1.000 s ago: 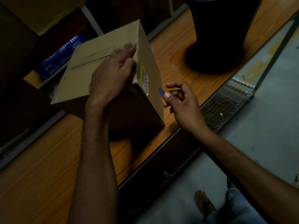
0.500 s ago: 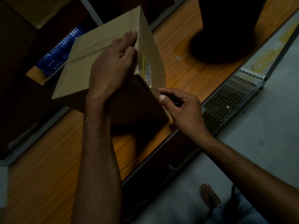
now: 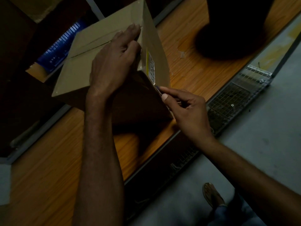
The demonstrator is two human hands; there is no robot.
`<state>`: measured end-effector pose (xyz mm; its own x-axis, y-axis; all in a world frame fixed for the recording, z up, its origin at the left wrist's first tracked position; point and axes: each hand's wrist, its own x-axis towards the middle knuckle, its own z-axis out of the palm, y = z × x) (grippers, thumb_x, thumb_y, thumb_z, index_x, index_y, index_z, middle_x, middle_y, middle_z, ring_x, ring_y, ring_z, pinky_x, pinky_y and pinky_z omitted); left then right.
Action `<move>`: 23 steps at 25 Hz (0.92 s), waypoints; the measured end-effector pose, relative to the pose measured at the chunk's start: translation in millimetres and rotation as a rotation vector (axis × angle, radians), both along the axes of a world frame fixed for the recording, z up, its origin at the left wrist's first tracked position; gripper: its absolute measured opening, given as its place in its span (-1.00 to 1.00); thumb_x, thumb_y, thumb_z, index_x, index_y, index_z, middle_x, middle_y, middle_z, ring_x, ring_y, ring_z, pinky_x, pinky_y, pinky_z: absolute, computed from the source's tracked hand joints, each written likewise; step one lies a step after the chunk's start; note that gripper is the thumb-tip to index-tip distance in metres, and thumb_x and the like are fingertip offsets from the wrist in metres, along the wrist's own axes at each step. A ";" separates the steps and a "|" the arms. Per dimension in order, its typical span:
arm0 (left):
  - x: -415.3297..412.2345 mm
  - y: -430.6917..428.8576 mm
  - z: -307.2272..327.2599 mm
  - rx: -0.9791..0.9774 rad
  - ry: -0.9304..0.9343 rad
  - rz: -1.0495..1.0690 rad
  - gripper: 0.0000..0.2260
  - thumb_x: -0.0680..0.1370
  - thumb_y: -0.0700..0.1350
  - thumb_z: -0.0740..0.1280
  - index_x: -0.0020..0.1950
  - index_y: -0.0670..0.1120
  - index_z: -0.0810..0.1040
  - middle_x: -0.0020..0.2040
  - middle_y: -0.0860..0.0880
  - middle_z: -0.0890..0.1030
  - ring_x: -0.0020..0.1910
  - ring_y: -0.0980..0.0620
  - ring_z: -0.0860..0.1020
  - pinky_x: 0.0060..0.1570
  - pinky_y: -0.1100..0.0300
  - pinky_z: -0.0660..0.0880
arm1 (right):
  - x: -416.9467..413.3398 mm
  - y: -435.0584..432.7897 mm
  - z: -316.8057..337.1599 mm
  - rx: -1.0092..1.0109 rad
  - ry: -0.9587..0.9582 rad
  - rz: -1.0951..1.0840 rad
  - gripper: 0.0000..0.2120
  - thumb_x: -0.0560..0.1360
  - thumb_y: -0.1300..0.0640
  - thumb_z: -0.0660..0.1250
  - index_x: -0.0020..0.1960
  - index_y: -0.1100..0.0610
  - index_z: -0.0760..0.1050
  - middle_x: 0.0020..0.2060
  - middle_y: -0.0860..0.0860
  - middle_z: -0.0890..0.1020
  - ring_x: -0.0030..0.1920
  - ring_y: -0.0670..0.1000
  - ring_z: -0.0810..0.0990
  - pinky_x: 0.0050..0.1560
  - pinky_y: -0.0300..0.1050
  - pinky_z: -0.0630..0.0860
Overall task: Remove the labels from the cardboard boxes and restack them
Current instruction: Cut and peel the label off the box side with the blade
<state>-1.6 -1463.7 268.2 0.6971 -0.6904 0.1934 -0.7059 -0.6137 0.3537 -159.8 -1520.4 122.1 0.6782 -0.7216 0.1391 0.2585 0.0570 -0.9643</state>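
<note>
A closed cardboard box (image 3: 91, 62) stands on the wooden table (image 3: 48, 160), tilted in the dim light. My left hand (image 3: 114, 62) lies flat on its top, fingers curled over the right edge. On the box's right side sits a white and yellow label (image 3: 150, 66). My right hand (image 3: 187, 108) pinches a small blue blade-like tool (image 3: 158, 88), its tip touching the box just below the label's lower end.
A large dark bin (image 3: 232, 25) stands on the table at the back right. A wire mesh cage (image 3: 231, 101) lies beside the table edge on the grey floor (image 3: 268, 136). A blue crate (image 3: 58, 48) shows behind the box. My sandalled foot (image 3: 213, 194) is at the bottom.
My right hand moved from open air in to the box's right side and slid the blue tool up to the label's lower end. The left hand stayed on top.
</note>
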 end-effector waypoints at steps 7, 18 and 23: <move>1.0 0.3 -1.3 -0.016 0.004 -0.022 -0.50 0.63 0.17 0.03 0.58 0.22 0.28 0.60 0.22 0.26 0.58 0.15 0.19 0.56 -0.11 0.17 | 14.6 11.1 -17.6 -0.405 -0.074 -0.259 -0.80 0.60 0.32 0.43 0.22 0.25 0.68 0.01 0.08 0.72 0.03 -0.10 0.67 0.00 -0.31 0.53; 1.0 2.8 -1.4 -0.020 -0.017 -0.029 -0.53 0.66 0.14 0.06 0.59 0.21 0.28 0.60 0.22 0.26 0.59 0.18 0.17 0.57 -0.07 0.15 | 14.5 13.4 -17.6 -0.354 -0.107 -0.234 -0.79 0.60 0.32 0.41 0.23 0.27 0.66 0.04 0.08 0.71 0.08 -0.14 0.65 0.05 -0.32 0.52; 1.2 1.0 -0.5 0.003 -0.019 -0.034 -0.53 0.66 0.14 0.04 0.59 0.21 0.26 0.61 0.21 0.24 0.59 0.16 0.17 0.56 -0.10 0.16 | 17.3 11.3 -13.3 -0.340 -0.128 -0.219 -0.79 0.61 0.33 0.41 0.24 0.27 0.66 0.04 0.08 0.70 0.07 -0.11 0.66 0.03 -0.31 0.52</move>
